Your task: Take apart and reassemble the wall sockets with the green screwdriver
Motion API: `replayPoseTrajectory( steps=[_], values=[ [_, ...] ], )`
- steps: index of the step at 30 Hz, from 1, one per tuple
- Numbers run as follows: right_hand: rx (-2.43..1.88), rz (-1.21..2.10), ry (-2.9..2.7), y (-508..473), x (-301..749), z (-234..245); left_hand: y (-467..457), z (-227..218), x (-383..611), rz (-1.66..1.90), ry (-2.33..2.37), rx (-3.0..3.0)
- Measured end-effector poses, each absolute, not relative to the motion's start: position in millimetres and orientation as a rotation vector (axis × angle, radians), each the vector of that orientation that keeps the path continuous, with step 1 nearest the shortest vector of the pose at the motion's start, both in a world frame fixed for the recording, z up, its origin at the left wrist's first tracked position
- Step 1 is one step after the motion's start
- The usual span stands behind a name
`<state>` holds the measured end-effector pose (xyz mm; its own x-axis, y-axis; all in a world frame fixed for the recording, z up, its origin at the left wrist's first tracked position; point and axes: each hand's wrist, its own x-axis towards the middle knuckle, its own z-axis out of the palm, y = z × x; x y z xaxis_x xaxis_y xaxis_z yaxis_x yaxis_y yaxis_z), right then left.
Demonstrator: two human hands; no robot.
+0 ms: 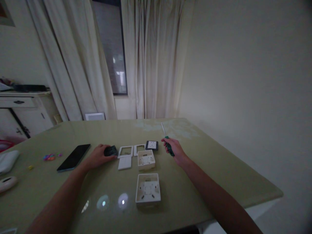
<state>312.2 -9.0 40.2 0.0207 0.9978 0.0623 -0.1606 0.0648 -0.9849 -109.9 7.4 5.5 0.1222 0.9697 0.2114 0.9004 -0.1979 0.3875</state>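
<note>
My left hand (pixel 100 154) is closed around the edge of a dark, squarish electrical module (pixel 110 151), low over the table. In my right hand (pixel 177 150) is a screwdriver (pixel 169 147) with a green and black handle, its metal shaft pointing up and away. Between the hands lie two white frames (pixel 125 151), a white square plate (pixel 124 163) and a wall socket (pixel 152 145) with a dark surround. A white mounting box (pixel 146 160) stands just in front of the socket. Nearer to me is a second white mounting box (pixel 148 189), its open side up.
On the left of the glossy table (pixel 185 201) lie a dark tablet (pixel 74 157), small colourful pieces (pixel 50 157), a yellow bit (pixel 30 167) and a white mouse-like object (pixel 7 184). A wall (pixel 255 81) runs along the right; curtains (pixel 158 58) hang behind.
</note>
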Motion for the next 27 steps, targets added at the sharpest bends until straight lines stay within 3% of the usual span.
replayPoseTrajectory(
  steps=[4, 7, 13, 20, 27],
  values=[
    [-1.026, 1.233, -1.143, -14, 309, 45, -4, 30, -95, 0.814, 1.86, 2.214],
    [-0.983, 1.298, -1.21, -28, 303, 53, -34, 55, -58, 0.993, 1.487, 2.369],
    [-0.896, 1.511, -1.549, -66, 294, 64, -102, 73, 25, 0.722, 0.807, 2.475],
    [-0.859, 1.636, -1.721, -68, 297, 59, -103, 56, 35, 0.814, 0.797, 2.46],
    [-0.967, 1.504, -1.417, -65, 283, 47, -101, 56, 39, 0.963, 0.978, 2.518]
  ],
)
